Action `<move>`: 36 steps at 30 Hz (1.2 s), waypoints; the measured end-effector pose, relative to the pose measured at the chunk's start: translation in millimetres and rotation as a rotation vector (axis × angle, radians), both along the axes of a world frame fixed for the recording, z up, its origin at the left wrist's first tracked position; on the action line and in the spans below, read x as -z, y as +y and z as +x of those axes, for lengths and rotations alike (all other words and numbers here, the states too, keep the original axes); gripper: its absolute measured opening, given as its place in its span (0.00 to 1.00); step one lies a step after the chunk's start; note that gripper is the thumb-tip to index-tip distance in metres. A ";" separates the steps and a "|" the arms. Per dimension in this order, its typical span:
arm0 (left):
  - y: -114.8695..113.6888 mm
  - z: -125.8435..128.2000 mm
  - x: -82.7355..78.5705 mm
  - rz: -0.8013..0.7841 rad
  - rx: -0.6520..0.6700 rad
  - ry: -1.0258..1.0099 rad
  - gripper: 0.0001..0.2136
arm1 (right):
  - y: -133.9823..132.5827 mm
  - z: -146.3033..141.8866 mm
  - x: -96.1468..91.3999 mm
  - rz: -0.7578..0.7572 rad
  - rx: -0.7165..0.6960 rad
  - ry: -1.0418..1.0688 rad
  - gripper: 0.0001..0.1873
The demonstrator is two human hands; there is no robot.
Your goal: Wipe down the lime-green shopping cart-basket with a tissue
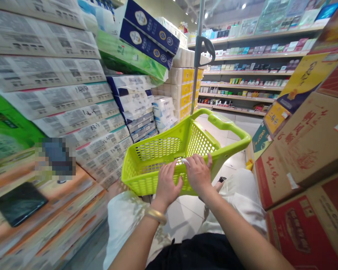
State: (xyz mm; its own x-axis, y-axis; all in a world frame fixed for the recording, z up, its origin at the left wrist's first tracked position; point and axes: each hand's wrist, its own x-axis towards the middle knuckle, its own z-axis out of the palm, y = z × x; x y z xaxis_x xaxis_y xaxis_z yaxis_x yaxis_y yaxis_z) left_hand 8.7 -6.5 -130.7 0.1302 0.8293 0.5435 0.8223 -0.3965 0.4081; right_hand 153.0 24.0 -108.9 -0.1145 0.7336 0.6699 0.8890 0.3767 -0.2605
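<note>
The grip of the left hand (169, 183) lies at the basket's near rim, fingers reaching inward and thumb apart; the right hand (198, 174) bends over the same rim just beside it, something small and white showing near its thumb. Whether either closes firmly on anything, I cannot tell. The lime-green basket (163, 144) is in front of the person, its handle (243, 139) rising at the far right. Pale tiled floor (183, 213) shows beneath and beyond it, between legs in white trousers (129, 217). A gold bangle (155, 216) circles the left wrist.

The room is a shop, crowded on both sides. At left, orange packs (81, 200) form a low stack; a dark phone (21, 204) lies flat on it, near a pixelated patch. Behind rise white packs (70, 97), then a green pack (129, 56) with blue boxes (149, 32) tilted on top. Cartons (312, 138) are piled at right. At the back, shelves (242, 96) carry rows of small boxes and bottles. A metal post (197, 67) with a dark pull (210, 48) stands before them, under bright ceiling lights (243, 6).
</note>
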 end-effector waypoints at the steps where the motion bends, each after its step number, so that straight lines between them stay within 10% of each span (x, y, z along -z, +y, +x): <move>1: 0.3 3.5 2.8 -0.010 0.003 0.028 0.26 | -0.7 1.3 0.0 0.002 -0.012 -0.005 0.11; 11: -1.3 0.2 5.8 -0.041 0.038 0.103 0.28 | 12.6 61.5 -17.6 0.151 0.180 0.089 0.14; 21: -0.6 -2.2 10.8 -0.002 0.047 0.102 0.27 | -5.9 -3.1 5.7 0.077 -0.046 0.059 0.11; 31: -2.9 -0.5 11.0 0.013 0.038 0.095 0.28 | 16.3 72.1 -16.9 0.190 0.219 0.116 0.14; 36: -2.4 -0.7 12.4 0.018 0.024 0.091 0.28 | 13.4 54.0 -13.8 0.163 0.215 0.117 0.14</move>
